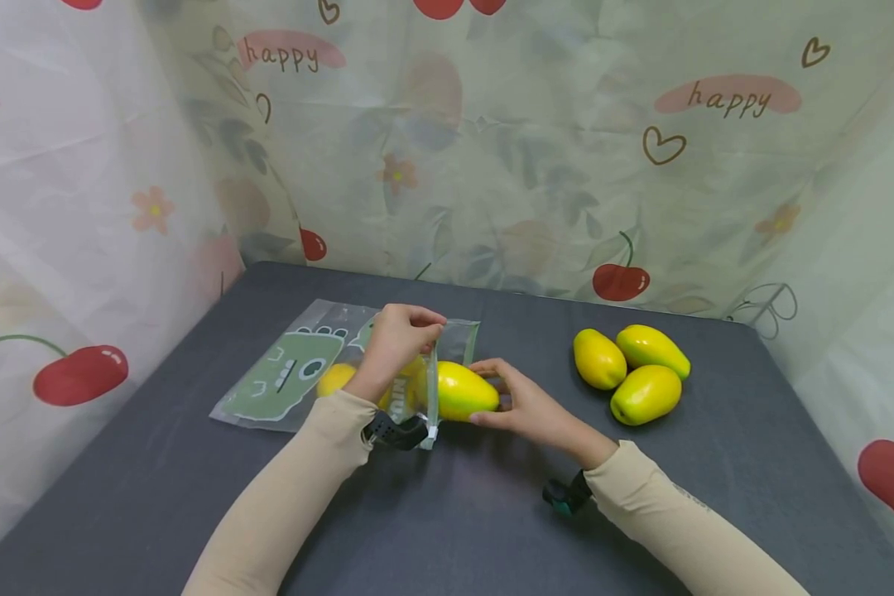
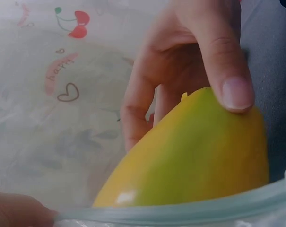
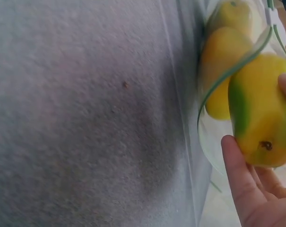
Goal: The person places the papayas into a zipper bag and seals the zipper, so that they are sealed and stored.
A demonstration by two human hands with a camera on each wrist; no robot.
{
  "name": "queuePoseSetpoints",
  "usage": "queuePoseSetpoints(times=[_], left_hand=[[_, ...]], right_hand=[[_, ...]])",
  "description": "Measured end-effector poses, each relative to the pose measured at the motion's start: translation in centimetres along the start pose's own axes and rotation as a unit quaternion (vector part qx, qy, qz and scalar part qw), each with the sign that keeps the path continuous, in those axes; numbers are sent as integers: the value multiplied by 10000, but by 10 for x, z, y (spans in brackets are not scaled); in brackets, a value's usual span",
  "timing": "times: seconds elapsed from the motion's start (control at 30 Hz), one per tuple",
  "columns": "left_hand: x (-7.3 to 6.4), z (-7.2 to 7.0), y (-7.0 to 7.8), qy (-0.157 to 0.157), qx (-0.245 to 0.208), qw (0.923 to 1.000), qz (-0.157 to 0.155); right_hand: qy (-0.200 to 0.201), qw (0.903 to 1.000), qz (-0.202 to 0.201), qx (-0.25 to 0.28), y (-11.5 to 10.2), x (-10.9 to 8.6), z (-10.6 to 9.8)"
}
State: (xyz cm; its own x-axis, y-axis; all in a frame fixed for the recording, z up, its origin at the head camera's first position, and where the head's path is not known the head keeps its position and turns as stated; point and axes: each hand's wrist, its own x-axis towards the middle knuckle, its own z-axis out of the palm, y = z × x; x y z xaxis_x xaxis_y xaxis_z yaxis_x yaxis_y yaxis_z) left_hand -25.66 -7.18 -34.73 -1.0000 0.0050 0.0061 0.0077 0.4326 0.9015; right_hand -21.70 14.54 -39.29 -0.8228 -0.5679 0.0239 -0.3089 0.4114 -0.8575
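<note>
A clear zip bag [image 1: 268, 389] with a green cartoon print lies on the table, its mouth facing right. My left hand [image 1: 395, 348] pinches the upper rim of that mouth and lifts it. With thumb and fingers round its outer end, my right hand [image 1: 529, 403] holds a yellow-green mango [image 1: 463, 391] partly inside the opening. The left wrist view has the mango [image 2: 195, 151] behind the bag's rim [image 2: 180, 212], the right thumb on its top. Inside the bag, more yellow mangoes [image 3: 225, 52] show in the right wrist view; the left hand partly hides them in the head view.
Three more mangoes [image 1: 648, 396] sit grouped on the right of the dark grey table [image 1: 462, 513]. A printed curtain [image 1: 521, 207] hangs behind the table and along both sides. A thin cord [image 1: 771, 306] lies at the back right corner.
</note>
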Motion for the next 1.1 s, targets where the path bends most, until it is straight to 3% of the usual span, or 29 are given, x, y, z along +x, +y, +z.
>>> queuePoseSetpoints(times=[0.4, 0.73, 1.1], left_hand=[[2, 1, 0, -4, 77, 10000, -14], [3, 1, 1, -3, 11, 10000, -36], [2, 1, 2, -14, 0, 10000, 85]], right_hand=[[-359, 9987, -334, 112, 6, 8, -9], [-158, 9996, 69, 230, 5, 11, -8], [-250, 9984, -489, 127, 7, 15, -5]])
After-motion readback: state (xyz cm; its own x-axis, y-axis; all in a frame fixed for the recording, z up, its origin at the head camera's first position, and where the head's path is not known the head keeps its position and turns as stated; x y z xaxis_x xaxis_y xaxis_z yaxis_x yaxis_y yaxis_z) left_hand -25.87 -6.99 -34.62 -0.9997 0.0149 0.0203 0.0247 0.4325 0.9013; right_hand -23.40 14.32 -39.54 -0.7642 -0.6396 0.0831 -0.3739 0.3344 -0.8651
